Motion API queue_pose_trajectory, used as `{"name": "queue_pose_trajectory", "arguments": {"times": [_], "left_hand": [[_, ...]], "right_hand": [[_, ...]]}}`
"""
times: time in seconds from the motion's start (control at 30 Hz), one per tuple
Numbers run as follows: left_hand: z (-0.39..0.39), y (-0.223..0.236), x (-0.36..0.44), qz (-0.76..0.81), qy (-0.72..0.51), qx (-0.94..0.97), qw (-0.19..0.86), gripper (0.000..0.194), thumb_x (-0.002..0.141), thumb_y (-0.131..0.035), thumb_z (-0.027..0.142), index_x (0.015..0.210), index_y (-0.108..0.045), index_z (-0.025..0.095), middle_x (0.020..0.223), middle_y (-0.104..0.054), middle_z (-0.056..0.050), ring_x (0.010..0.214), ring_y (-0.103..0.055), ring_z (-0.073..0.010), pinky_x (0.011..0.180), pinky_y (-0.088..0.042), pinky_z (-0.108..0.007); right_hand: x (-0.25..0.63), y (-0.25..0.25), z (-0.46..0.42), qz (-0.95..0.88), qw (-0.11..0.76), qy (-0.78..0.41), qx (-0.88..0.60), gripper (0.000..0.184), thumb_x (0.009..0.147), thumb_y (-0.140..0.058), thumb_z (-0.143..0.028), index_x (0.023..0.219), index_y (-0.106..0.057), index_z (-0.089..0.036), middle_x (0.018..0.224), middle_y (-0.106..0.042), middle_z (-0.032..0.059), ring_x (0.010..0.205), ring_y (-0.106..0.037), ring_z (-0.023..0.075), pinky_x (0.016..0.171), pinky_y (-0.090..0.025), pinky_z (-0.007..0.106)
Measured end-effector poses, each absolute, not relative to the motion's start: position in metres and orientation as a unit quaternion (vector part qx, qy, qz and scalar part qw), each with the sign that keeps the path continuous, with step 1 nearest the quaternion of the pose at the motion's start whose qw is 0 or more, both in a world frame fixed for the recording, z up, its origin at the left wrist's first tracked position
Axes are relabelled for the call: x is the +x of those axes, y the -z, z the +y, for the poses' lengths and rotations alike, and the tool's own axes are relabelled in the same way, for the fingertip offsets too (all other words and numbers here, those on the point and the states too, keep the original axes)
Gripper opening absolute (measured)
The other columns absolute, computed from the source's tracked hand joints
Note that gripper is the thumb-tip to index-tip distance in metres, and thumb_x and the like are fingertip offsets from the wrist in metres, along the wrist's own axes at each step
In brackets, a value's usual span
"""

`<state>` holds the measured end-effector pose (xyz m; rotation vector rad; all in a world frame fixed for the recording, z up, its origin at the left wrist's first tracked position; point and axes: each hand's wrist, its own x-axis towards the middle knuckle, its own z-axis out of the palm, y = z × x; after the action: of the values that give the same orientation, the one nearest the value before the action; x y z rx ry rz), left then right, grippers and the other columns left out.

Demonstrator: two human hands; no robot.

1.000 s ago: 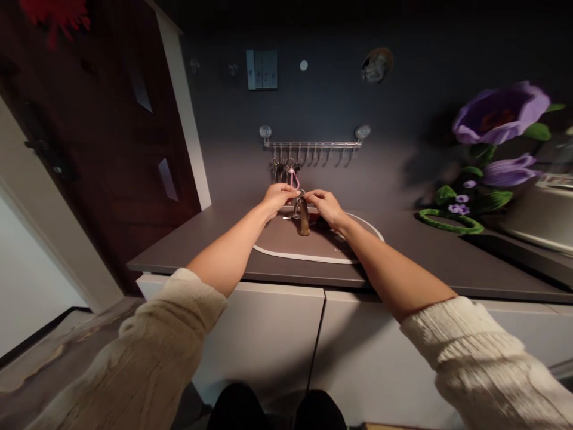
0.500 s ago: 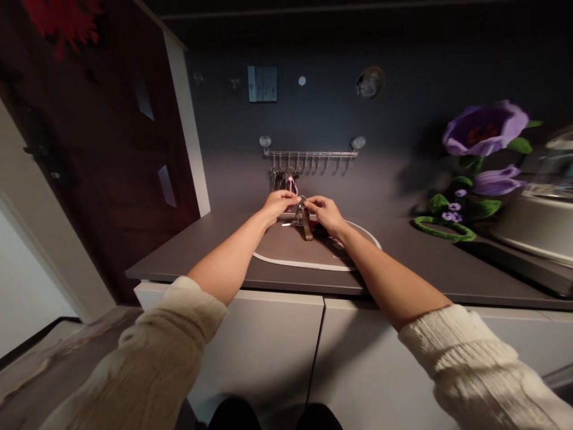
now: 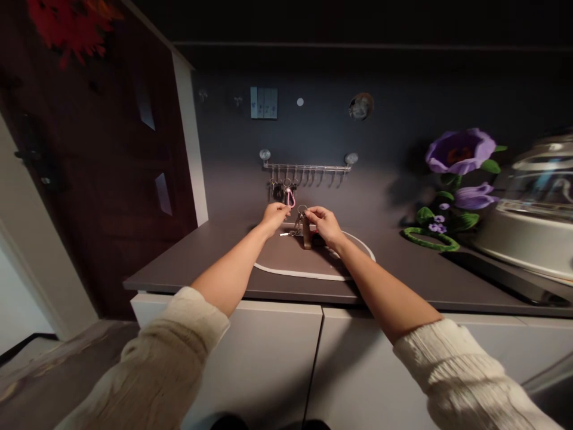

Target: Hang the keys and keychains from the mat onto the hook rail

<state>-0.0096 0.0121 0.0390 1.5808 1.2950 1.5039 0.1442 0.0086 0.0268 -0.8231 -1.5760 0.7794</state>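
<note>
My right hand pinches the metal ring of a key ring between thumb and fingers. From it hang several keys and a brown strap, just above the mat. My left hand is to the left, a small gap from the ring, its thumb and fingertips pressed together. Whether anything is between those fingertips is hidden. Right above them, a pink carabiner hangs with other keys from the clear hook rail. A dark object lies on the mat, partly behind my right hand.
Under my hands, a brown oval mat with a white rim lies on the dark counter. To the right stand purple fabric flowers and a cream appliance with a clear lid. A dark door is at left.
My left hand has let go of the key ring and moved slightly left, away from it. My right hand still holds the ring. The view has tilted up a little.
</note>
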Motion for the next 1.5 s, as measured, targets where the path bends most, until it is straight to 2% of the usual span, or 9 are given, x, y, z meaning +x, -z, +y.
{"name": "queue_pose_trajectory", "arguments": {"times": [0.2, 0.4, 0.63, 0.8, 0.97, 1.07, 1.33, 1.5], "left_hand": [[0.021, -0.025, -0.011, 0.536, -0.499, 0.670, 0.119, 0.016, 0.075, -0.050, 0.023, 0.073, -0.064, 0.015, 0.078, -0.067, -0.006, 0.070, -0.057, -0.0132, 0.067, -0.041, -0.024], [0.015, -0.023, -0.009, 0.545, -0.396, 0.739, 0.015, 0.022, 0.078, -0.046, 0.025, 0.078, -0.066, 0.016, 0.083, -0.067, -0.008, 0.077, -0.058, -0.0161, 0.072, -0.041, -0.026], [0.010, -0.023, -0.007, 0.557, -0.349, 0.754, -0.005, 0.024, 0.080, -0.045, 0.028, 0.081, -0.067, 0.018, 0.087, -0.067, -0.008, 0.081, -0.058, -0.0163, 0.073, -0.040, -0.025], [0.009, -0.024, -0.008, 0.571, -0.333, 0.750, 0.000, 0.024, 0.080, -0.044, 0.028, 0.082, -0.067, 0.019, 0.090, -0.067, -0.009, 0.084, -0.059, -0.0178, 0.074, -0.040, -0.026], [0.009, -0.025, -0.009, 0.579, -0.320, 0.750, -0.012, 0.025, 0.080, -0.043, 0.027, 0.083, -0.067, 0.019, 0.091, -0.067, -0.010, 0.084, -0.059, -0.0190, 0.073, -0.040, -0.027], [0.010, -0.025, -0.010, 0.579, -0.318, 0.751, -0.015, 0.025, 0.080, -0.043, 0.027, 0.082, -0.067, 0.019, 0.091, -0.067, -0.010, 0.084, -0.059, -0.0200, 0.073, -0.040, -0.028], [0.009, -0.028, -0.010, 0.588, -0.311, 0.746, -0.004, 0.025, 0.081, -0.044, 0.028, 0.083, -0.067, 0.018, 0.091, -0.067, -0.011, 0.084, -0.059, -0.0194, 0.075, -0.040, -0.028], [0.007, -0.029, -0.010, 0.602, -0.295, 0.742, -0.015, 0.026, 0.081, -0.043, 0.028, 0.084, -0.066, 0.019, 0.092, -0.067, -0.009, 0.085, -0.060, -0.0175, 0.074, -0.041, -0.026]], "right_hand": [[0.146, -0.030, 0.011, -0.660, 0.586, -0.313, -0.351, 0.029, 0.065, -0.060, -0.043, 0.075, -0.058, -0.016, 0.069, -0.058, -0.0006, 0.065, -0.050, 0.0099, 0.068, -0.041, 0.024], [0.148, -0.047, 0.027, -0.624, 0.619, -0.343, -0.332, 0.032, 0.057, -0.066, -0.041, 0.073, -0.057, -0.015, 0.066, -0.056, -0.0022, 0.061, -0.047, 0.0079, 0.063, -0.039, 0.023], [0.143, -0.076, 0.047, -0.595, 0.631, -0.352, -0.351, 0.029, 0.057, -0.065, -0.039, 0.069, -0.053, -0.015, 0.060, -0.052, -0.0030, 0.055, -0.045, 0.0063, 0.055, -0.037, 0.019], [0.132, -0.092, 0.058, -0.570, 0.631, -0.365, -0.380, 0.014, 0.066, -0.057, -0.028, 0.066, -0.050, -0.016, 0.052, -0.046, -0.0044, 0.047, -0.040, 0.0046, 0.048, -0.035, 0.017], [0.118, -0.102, 0.069, -0.540, 0.636, -0.386, -0.395, 0.002, 0.069, -0.050, -0.016, 0.067, -0.051, -0.015, 0.051, -0.048, -0.0036, 0.045, -0.040, 0.0050, 0.046, -0.036, 0.017], [0.113, -0.104, 0.076, -0.515, 0.651, -0.377, -0.410, 0.003, 0.068, -0.049, -0.013, 0.066, -0.051, -0.014, 0.049, -0.048, -0.0035, 0.044, -0.040, 0.0052, 0.045, -0.036, 0.017], [0.107, -0.100, 0.090, -0.470, 0.668, -0.381, -0.435, 0.010, 0.068, -0.051, -0.013, 0.058, -0.048, -0.014, 0.040, -0.040, -0.0060, 0.036, -0.032, 0.0044, 0.037, -0.027, 0.017], [0.107, -0.096, 0.095, -0.458, 0.672, -0.378, -0.442, 0.009, 0.067, -0.051, -0.011, 0.059, -0.049, -0.013, 0.040, -0.040, -0.0061, 0.036, -0.033, 0.0041, 0.036, -0.026, 0.017]]}}
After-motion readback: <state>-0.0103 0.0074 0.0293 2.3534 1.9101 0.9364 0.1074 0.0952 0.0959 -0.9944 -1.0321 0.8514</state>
